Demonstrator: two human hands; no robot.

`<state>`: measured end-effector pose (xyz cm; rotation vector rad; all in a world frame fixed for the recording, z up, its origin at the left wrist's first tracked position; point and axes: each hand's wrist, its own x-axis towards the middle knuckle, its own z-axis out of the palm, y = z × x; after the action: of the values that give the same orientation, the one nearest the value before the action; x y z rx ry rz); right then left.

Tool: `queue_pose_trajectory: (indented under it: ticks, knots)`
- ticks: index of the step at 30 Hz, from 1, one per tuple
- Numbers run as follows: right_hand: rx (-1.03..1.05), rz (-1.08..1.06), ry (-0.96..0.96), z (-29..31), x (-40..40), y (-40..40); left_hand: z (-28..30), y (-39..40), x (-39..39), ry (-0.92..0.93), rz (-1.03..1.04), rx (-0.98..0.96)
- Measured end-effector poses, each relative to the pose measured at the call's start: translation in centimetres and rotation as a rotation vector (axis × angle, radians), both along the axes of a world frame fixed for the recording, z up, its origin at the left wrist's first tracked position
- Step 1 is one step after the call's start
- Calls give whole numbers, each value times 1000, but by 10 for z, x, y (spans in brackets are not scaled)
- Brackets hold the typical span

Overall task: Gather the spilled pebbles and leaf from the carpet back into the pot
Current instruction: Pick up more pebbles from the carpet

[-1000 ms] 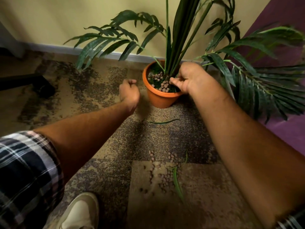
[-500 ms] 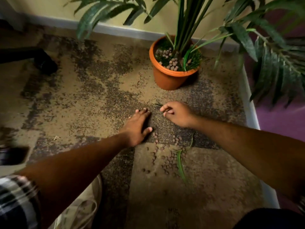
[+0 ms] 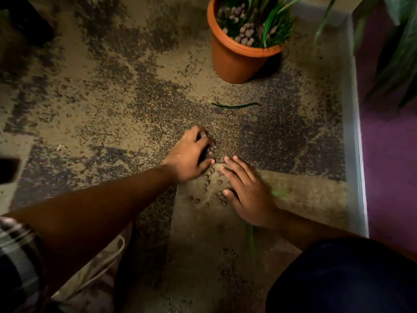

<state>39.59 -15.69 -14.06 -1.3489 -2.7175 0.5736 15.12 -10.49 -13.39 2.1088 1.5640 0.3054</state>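
Observation:
An orange pot (image 3: 234,62) with a green plant and brown pebbles in it stands on the carpet at the top. A thin dark green leaf (image 3: 235,105) lies on the carpet below the pot. Spilled pebbles (image 3: 206,186) are scattered between my hands. My left hand (image 3: 189,155) rests on the carpet with fingers curled around a few pebbles. My right hand (image 3: 244,190) lies flat, fingers spread, beside the pebbles. Another green leaf (image 3: 251,239) shows blurred below my right wrist.
A white skirting edge (image 3: 354,132) borders the carpet on the right, with purple floor beyond. Palm fronds (image 3: 397,53) hang at the top right. My shoe (image 3: 99,269) is at the bottom left, my dark trouser knee (image 3: 343,279) at the bottom right.
Both hands have come down from the pot to the carpet. They now sit on either side of the spilled pebbles, and my view has dropped closer to the floor.

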Motion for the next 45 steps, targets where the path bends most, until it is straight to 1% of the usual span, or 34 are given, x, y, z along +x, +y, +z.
queue_pose_trajectory:
  ticks: [2, 4, 6, 8, 10, 12, 16, 20, 25, 31, 35, 40, 43, 45]
  knots:
    - [-24, 33, 109, 1, 4, -2, 3, -1, -3, -3, -45, 6]
    - [-38, 86, 127, 6, 9, -3, 7, -5, -5, 9, -116, 9]
    - [-17, 167, 25, 10, 11, -4, 9, -13, -7, 57, -225, -21]
    - [8, 216, -90, 12, 9, -7, 6, -26, -8, 155, -337, -46]
    - [33, 208, -112, 13, 6, -10, 3, -40, -10, 222, -411, -41]
    - [64, 214, -104, 15, 4, -10, 2, -51, -9, 213, -433, -12]
    - [122, 263, -59, 17, 5, 0, 3, -59, 1, 129, -374, -9]
    - [32, 296, -41, 18, 2, 12, -1, -59, 8, 127, -364, 95]
    - [-101, 199, 26, 29, 4, 16, -15, -63, 12, 68, -463, 259]
    - [-165, 40, 172, 22, 7, 14, -23, -75, 11, 99, -438, 380]
    - [-215, -29, 205, 21, 4, 18, -25, -70, 6, 112, -554, 352]
    - [-250, -114, 249, 29, 5, 20, -21, -51, 19, 150, -690, 404]
    - [-262, -178, 278, 33, 7, 20, -21, -43, 23, 174, -695, 386]
    - [-331, -279, 313, 31, 7, 20, -18, -41, 27, 194, -653, 292]
